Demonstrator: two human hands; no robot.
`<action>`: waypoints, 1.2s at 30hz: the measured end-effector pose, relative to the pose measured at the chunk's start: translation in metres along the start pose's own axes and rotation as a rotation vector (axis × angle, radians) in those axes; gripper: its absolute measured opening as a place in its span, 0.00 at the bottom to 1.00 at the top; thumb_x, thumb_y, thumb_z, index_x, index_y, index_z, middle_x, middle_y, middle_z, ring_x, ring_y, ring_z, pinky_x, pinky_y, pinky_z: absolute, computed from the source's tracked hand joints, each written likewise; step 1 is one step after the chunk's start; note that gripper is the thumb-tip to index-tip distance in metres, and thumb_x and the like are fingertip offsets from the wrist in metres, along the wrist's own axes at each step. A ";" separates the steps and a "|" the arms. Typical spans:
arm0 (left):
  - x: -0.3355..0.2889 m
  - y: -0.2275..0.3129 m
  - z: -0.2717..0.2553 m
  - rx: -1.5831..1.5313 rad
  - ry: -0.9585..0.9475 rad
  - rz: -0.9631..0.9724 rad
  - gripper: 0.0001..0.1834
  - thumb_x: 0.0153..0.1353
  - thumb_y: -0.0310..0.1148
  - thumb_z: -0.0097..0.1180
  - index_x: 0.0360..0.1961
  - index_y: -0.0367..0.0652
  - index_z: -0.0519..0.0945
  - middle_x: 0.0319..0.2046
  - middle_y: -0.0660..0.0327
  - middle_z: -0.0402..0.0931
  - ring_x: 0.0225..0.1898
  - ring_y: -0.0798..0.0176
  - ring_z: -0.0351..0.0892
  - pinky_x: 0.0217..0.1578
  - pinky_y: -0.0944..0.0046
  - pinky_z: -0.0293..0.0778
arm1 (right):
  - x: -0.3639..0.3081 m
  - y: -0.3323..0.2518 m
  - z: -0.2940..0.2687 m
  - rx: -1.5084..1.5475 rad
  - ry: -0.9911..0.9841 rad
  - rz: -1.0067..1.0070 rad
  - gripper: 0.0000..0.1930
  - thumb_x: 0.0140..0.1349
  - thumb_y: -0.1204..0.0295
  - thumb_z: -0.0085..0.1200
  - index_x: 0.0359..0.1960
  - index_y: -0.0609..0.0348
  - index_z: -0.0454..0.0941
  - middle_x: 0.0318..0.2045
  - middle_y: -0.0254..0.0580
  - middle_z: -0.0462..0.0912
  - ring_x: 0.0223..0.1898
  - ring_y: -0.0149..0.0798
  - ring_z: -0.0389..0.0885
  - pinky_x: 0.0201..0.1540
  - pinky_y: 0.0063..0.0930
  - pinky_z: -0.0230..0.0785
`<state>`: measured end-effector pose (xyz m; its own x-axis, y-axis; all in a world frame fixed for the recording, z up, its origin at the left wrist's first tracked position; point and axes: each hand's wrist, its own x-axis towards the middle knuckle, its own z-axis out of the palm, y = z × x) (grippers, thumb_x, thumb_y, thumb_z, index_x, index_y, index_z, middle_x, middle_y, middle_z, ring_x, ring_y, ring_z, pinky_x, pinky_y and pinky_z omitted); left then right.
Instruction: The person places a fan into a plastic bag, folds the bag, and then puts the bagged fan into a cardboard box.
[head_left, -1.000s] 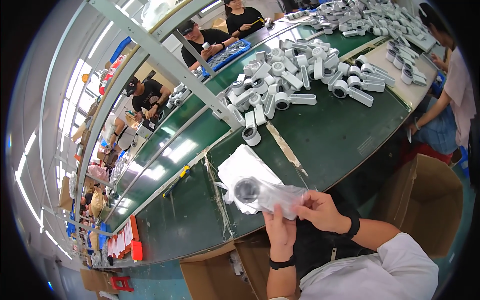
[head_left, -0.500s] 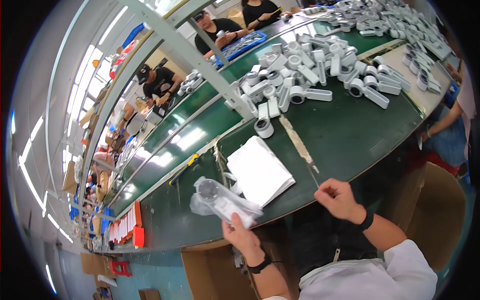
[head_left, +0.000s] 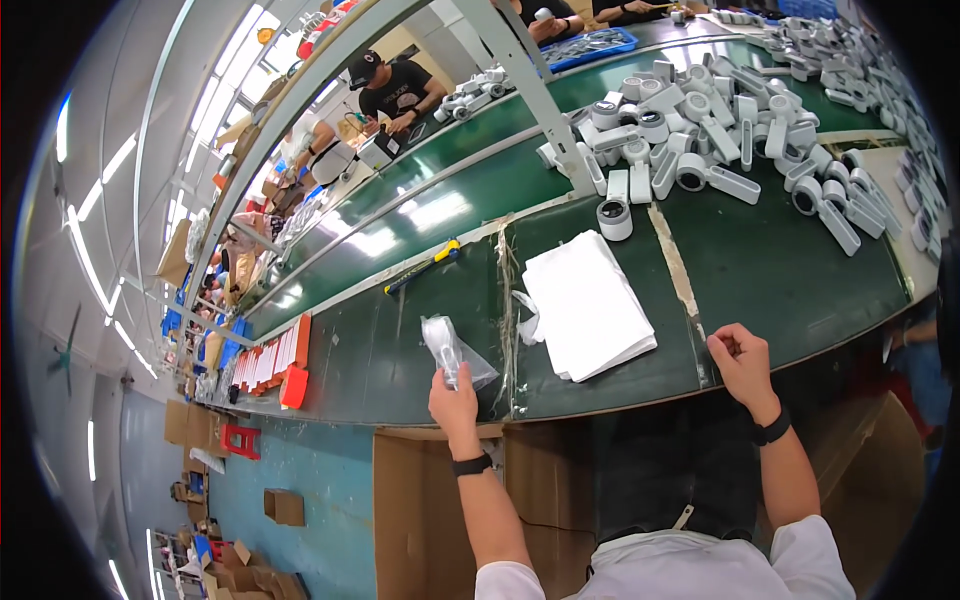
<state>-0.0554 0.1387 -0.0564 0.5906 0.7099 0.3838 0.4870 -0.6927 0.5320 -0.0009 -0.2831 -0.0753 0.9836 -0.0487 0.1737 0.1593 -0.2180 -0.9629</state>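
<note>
My left hand (head_left: 455, 408) is closed around a clear plastic bag (head_left: 480, 372) with a white, round-headed handheld device (head_left: 440, 338) inside, held over the bench's near edge. Loose film hangs off to its right. At the right, my right hand (head_left: 742, 362) has its fingers curled together above the bench edge, beside a worn tape strip (head_left: 676, 262); whatever is in the fingertips, if anything, is too small to see. Between my hands lies a stack of white sheets (head_left: 588, 305), with a crumpled white scrap (head_left: 527, 318) at its left side.
A big heap of white-grey handheld devices (head_left: 690, 120) covers the far right of the green bench (head_left: 350, 370). A yellow-black tool (head_left: 424, 266) lies behind the bag. Orange-and-white cards (head_left: 275, 358) stand at left. A metal post (head_left: 530, 90) rises ahead. Cardboard boxes (head_left: 430, 510) sit below; co-workers sit opposite.
My left hand has moved left with the bagged device, which is now turned more upright. My right hand has moved slightly right and up, fingers still curled. The whole view has shifted to the left.
</note>
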 end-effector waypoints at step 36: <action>0.004 -0.049 0.010 -0.251 0.058 -0.011 0.15 0.61 0.34 0.55 0.43 0.32 0.81 0.30 0.52 0.82 0.28 0.58 0.81 0.34 0.61 0.76 | -0.005 0.001 0.003 -0.032 0.021 -0.073 0.04 0.59 0.77 0.58 0.30 0.66 0.78 0.19 0.33 0.77 0.22 0.22 0.73 0.26 0.17 0.66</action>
<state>-0.0710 0.1741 -0.0884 0.5448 0.7282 0.4159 0.3137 -0.6369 0.7042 -0.0058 -0.2799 -0.0777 0.9674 -0.0516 0.2478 0.2274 -0.2528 -0.9404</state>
